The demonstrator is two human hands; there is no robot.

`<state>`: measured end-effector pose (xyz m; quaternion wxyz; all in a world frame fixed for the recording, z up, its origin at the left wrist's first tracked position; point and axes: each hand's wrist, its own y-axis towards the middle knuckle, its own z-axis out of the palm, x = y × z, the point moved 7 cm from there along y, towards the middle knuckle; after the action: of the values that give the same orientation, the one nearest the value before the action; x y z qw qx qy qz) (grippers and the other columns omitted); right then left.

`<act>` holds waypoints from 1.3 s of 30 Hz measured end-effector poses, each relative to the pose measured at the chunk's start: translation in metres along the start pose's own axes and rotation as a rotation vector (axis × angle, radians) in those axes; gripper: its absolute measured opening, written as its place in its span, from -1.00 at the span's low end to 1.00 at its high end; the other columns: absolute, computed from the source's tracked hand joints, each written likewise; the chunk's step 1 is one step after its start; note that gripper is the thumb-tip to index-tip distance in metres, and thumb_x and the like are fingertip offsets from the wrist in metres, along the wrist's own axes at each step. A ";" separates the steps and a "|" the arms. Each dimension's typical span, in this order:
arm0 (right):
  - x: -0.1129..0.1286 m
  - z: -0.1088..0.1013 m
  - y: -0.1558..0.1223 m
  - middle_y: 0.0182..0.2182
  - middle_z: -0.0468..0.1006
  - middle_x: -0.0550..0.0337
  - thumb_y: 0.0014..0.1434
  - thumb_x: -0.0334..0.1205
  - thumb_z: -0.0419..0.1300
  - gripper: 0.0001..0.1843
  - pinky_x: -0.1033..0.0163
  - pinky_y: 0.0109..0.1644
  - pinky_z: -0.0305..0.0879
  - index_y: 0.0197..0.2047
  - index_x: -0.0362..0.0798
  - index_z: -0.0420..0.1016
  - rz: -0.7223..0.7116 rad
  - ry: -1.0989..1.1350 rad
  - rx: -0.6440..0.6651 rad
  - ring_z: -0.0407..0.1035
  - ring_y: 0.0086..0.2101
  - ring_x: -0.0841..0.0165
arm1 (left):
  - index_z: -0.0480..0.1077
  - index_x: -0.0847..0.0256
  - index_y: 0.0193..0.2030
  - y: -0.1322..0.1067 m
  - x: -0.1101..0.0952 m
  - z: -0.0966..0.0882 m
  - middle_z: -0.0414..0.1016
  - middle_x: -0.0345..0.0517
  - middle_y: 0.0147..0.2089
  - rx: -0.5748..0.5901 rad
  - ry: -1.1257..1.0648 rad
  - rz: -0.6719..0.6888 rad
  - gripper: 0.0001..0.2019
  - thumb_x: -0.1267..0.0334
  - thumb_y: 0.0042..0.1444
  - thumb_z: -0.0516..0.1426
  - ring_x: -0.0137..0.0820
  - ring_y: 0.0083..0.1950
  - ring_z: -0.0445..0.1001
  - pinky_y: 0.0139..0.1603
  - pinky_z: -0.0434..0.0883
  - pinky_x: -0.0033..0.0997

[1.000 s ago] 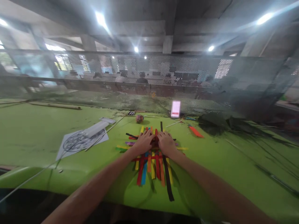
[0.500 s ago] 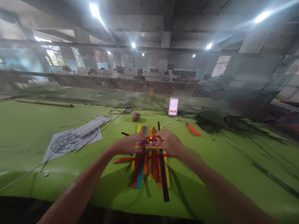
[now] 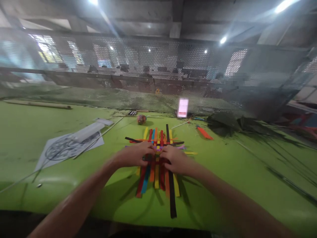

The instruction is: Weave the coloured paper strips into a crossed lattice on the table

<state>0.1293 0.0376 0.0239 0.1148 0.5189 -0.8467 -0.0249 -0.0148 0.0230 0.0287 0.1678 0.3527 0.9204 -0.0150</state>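
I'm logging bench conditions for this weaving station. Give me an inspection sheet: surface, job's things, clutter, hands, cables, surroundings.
Surface: green table, scattered with scraps.
Job's things: coloured paper strips partly woven into a mat, laid flat; one long black strip reaches toward the near edge.
Clutter: printed sheet, small ball, orange strip, dark leaves, thin sticks.
Hands: left hand and right hand press on the mat's middle; fingers blurred, grip unclear.
Cables: thin line at the left, kind unclear.
Surroundings: perforated mesh screen behind the table; blurred people beyond it.
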 end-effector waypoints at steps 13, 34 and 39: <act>-0.023 -0.026 -0.003 -0.11 0.70 0.05 0.33 -0.45 0.20 -0.78 0.15 0.04 0.43 -0.08 -0.08 0.67 0.100 0.100 -0.160 0.55 -0.10 0.25 | 0.63 0.08 -0.03 0.002 0.007 0.000 0.55 -0.06 0.13 0.027 -0.006 -0.037 -0.75 0.40 0.20 0.21 -0.18 0.15 0.53 0.17 0.44 -0.25; -0.025 -0.033 -0.039 0.04 0.66 -0.02 0.19 -0.36 0.40 -0.75 0.02 0.21 0.40 -0.03 -0.04 0.70 0.096 0.098 -0.086 0.51 0.08 0.13 | 0.63 0.17 -0.15 -0.048 0.057 -0.026 0.67 -0.02 -0.10 -0.306 -0.161 -0.194 -0.73 0.02 0.33 0.22 -0.24 -0.06 0.60 0.00 0.50 -0.28; -0.017 -0.026 -0.036 -0.10 0.68 0.01 0.20 -0.44 0.32 -0.81 0.05 0.14 0.43 -0.13 -0.08 0.70 0.092 0.051 -0.110 0.53 -0.04 0.17 | 0.63 0.12 -0.13 -0.067 0.064 -0.015 0.66 -0.04 0.01 -0.266 -0.134 -0.174 -0.78 0.03 0.25 0.32 -0.16 0.12 0.56 0.23 0.44 -0.13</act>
<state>0.1739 0.0384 0.0405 0.1657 0.4727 -0.8639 -0.0526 -0.1070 0.0161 0.0161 0.2720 0.2444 0.9282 0.0692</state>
